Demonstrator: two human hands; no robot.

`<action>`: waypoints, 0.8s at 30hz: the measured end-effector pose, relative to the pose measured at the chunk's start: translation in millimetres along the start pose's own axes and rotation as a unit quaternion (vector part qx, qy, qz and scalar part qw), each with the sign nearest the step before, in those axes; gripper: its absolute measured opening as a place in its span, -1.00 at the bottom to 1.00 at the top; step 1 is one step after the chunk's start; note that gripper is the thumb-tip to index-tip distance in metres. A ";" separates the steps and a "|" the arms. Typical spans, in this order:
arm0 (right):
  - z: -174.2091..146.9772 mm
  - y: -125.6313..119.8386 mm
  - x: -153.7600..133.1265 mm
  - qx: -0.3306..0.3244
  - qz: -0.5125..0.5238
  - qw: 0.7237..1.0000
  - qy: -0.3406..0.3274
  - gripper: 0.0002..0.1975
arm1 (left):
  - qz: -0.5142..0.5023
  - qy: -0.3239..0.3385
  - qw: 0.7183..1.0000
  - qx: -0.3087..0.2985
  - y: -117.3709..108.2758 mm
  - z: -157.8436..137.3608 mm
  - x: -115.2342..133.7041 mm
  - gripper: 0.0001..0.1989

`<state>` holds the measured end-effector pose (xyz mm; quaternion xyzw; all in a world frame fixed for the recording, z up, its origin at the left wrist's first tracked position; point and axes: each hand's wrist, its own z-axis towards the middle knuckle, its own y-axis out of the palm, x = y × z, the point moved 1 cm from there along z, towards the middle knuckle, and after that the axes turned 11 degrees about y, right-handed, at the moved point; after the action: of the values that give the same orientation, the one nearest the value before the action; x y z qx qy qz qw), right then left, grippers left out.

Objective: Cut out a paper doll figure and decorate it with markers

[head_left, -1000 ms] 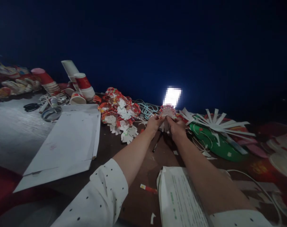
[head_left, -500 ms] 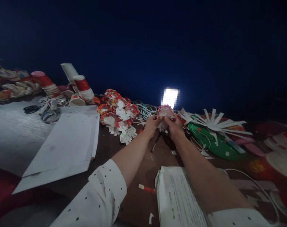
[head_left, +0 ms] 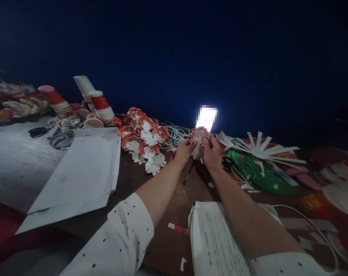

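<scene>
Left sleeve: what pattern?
Small dark dots on white; the left sleeve shows best in the head view.

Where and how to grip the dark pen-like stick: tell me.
The dark pen-like stick is probably best pinched across its near end, coming from the near side and slightly above. It is slim and lies pointing away from the wearer on the brown tabletop; its near end is uncovered, while its far end runs toward the paper piece held by the left hand and right hand.

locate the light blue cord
In the head view, the light blue cord lies loosely coiled beyond the left hand, just right of the red-and-white pile.
</scene>
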<state>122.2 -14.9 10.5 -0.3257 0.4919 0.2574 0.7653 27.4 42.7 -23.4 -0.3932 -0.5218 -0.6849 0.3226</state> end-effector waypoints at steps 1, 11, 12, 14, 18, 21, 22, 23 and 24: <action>0.3 -0.3 0.5 0.004 -0.017 1.000 -0.004 -0.59 | -0.001 -0.001 1.000 0.002 0.1 0.1 -0.7 -0.77; -1.3 1.9 0.0 0.015 0.022 0.999 0.019 -0.48 | 0.009 -0.003 1.000 0.011 -1.7 1.8 -4.4 -0.76; -1.0 2.9 0.9 0.013 0.033 0.999 0.027 -0.43 | -0.004 -0.004 1.000 0.009 -1.9 2.8 -5.3 -0.76; -0.1 5.6 3.5 -0.001 0.068 0.996 0.049 -0.33 | -0.043 -0.004 0.999 0.005 -2.2 4.7 -7.2 -0.74; 0.9 11.3 8.4 -0.036 0.149 0.983 0.097 -0.28 | -0.103 -0.007 0.995 0.006 -1.9 6.0 -7.5 -0.69; 0.5 12.6 10.1 -0.039 0.149 0.981 0.117 -0.31 | -0.113 -0.013 0.993 0.010 -1.2 4.9 -5.2 -0.67; 0.4 12.5 10.4 -0.037 0.144 0.981 0.123 -0.33 | -0.116 -0.016 0.993 0.008 -0.8 4.5 -4.7 -0.66; 0.4 12.2 10.7 -0.036 0.141 0.981 0.127 -0.35 | -0.116 -0.020 0.993 0.003 -0.6 4.2 -4.5 -0.66; 0.5 11.9 10.9 -0.035 0.138 0.982 0.128 -0.38 | -0.114 -0.023 0.993 -0.004 -0.4 4.1 -4.5 -0.67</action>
<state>118.2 -5.9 -2.3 -0.3114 0.6167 0.3336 0.6413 30.0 46.8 -26.9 -0.3485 -0.5676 -0.7101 0.2283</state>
